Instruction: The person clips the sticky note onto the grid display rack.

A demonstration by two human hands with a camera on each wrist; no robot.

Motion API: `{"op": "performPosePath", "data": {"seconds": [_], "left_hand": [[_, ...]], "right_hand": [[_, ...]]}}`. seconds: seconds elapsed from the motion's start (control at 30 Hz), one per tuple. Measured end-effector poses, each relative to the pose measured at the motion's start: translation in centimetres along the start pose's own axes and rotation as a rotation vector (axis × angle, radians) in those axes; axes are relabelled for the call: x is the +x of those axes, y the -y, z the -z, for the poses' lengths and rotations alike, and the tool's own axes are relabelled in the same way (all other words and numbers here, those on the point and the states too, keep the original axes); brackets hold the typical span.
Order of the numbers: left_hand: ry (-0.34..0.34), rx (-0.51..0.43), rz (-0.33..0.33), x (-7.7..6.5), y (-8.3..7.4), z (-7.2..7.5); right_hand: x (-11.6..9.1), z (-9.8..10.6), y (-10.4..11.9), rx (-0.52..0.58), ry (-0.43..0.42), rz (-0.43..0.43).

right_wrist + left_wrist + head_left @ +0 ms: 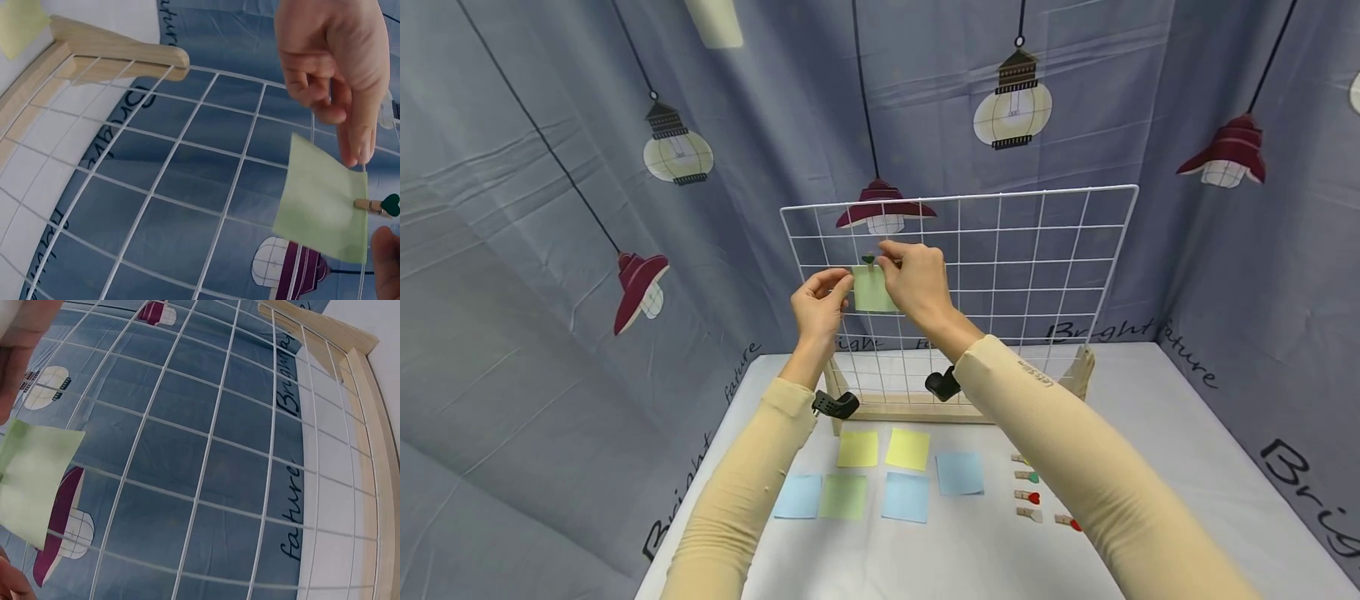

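- Two digits of the right hand (pixel 922 279), thumb and forefinger, parted and gripping nothing visible, just to the right of a wooden clip (pixel 375 205) with a dark green heart.
- Left hand (pixel 820 308) at the upper left edge of a green note (pixel 872 292), thumb and forefinger close together; impossible to tell whether pinching paper, pinching wire or only touching.
- Key relation: clip between both hands, immediately left of the right thumb and forefinger and a little farther from the left fingertips, so right hand nearer.
- Long axis of the clip roughly upright in the head view, heart end uppermost, wooden end over the paper, crossing the note's top edge at about a right angle.
- Note hanging below the clip against the wire grid (pixel 1037 192), roughly square, so without a long axis; right edge partly behind the right hand in the head view.
- Grid upright in a wooden stand (pixel 910 411) on the white tabletop (pixel 925 550), note toward its upper left part.
- Farther down, in front of the stand: yellow notes (pixel 908 449), blue notes (pixel 906 497) and a pale-green sheet (pixel 843 497), well below both hands.
- Beside the right sleeve (pixel 1060 433), loose clips (pixel 1027 497), some partly hidden.
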State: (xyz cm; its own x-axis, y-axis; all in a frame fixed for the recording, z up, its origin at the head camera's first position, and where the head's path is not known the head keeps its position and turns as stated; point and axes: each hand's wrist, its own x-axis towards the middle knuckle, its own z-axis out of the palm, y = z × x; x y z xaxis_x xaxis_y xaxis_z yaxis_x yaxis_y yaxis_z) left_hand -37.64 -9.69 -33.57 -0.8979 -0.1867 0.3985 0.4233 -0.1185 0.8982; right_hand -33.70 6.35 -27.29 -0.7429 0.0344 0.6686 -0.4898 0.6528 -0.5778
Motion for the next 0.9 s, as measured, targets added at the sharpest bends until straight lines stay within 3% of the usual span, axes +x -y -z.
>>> {"op": "performPosePath", "data": {"seconds": [0.47,0.9], "left_hand": [[0.101,0.04,-0.046,-1.2,-0.7,1.9],[0.184,0.106,-0.045,-2.3,-1.0,3.2]], "right_hand": [[-1.9,1.4,-1.4,0.064,0.061,0.003],[-3.4,3.0,-2.8,0.074,0.104,-0.055]]}}
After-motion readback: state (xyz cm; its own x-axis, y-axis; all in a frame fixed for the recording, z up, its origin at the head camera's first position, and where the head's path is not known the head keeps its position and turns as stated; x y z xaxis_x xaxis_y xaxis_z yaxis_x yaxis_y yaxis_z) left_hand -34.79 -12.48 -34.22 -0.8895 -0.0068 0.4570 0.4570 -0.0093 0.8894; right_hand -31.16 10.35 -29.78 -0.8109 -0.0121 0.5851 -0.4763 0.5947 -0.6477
